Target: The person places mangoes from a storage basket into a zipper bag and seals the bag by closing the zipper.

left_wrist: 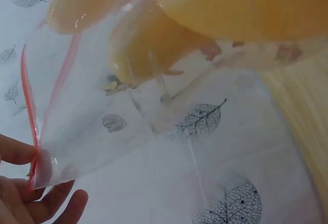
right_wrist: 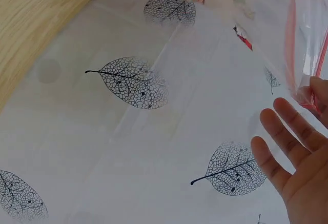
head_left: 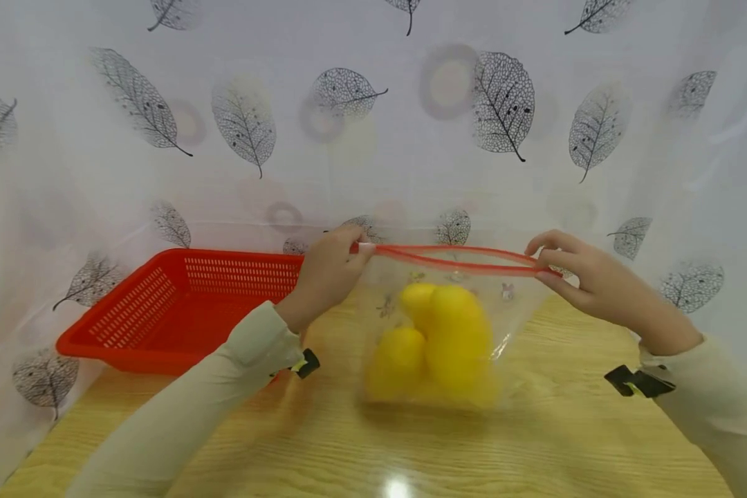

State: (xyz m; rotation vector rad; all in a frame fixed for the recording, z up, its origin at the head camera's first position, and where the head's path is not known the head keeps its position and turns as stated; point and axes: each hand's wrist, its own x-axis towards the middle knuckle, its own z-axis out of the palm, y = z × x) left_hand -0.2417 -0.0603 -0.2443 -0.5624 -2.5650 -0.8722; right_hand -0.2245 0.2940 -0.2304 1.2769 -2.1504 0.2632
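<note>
A clear zip bag [head_left: 517, 311] with a red zip strip stands upright on the wooden table, several yellow fruits [head_left: 457, 339] inside it; they look like mangoes or lemons, the kind blurred by the plastic. My left hand [head_left: 331, 271] pinches the left end of the red strip, and the slider looks white there. At the other end, my right hand [head_left: 588, 280] grips the strip's corner between thumb and fingers. The bag's mouth gapes slightly between the two hands. In the left wrist view, the thumb and index finger [left_wrist: 18, 151] hold the bag's corner.
Left of the bag, a red plastic basket [head_left: 180, 356] with slotted walls sits on the wooden table [head_left: 324, 449], partly behind my left forearm. A white curtain [head_left: 373, 166] printed with dark leaves hangs along the back and sides.
</note>
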